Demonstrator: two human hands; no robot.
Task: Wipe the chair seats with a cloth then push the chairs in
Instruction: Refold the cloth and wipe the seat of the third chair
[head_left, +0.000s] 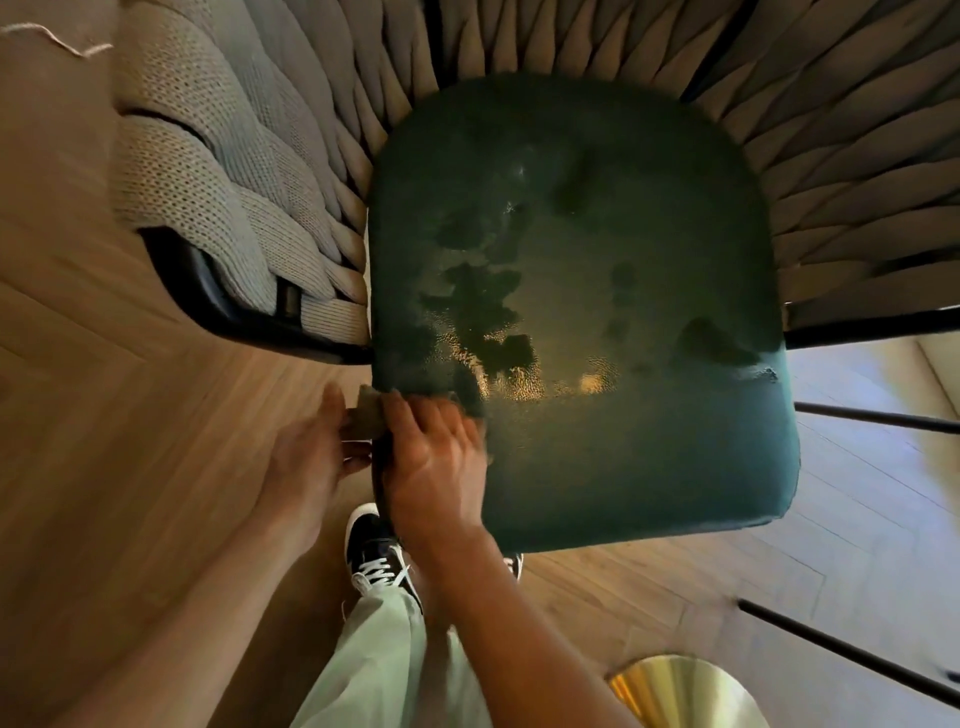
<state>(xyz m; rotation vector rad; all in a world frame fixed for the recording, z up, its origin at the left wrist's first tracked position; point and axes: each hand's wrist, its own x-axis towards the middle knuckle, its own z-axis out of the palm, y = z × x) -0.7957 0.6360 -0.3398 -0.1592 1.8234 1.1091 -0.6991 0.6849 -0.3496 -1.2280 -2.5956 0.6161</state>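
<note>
Seen from above: dark green chair seat (582, 312) with darker damp patches, woven grey backrest (322, 130) curving from 9 to 3 o'clock. At 7 o'clock, both hands on a small brownish cloth (366, 415) at the seat's corner: right hand (436, 462) laid over the edge, left hand (306, 462) just beside it. Below, wooden floor (104, 415), black sneaker (374, 556).

Woven cord, pebbled leather-like seat, wood-look floor

The seat (582, 312) is dark green, grained and glossy, with matt patches; the chair back (270, 156), from 10 to 2 o'clock, is thick beige woven cord on a smooth black frame (208, 291); floor (104, 415) of matt planks.
</note>
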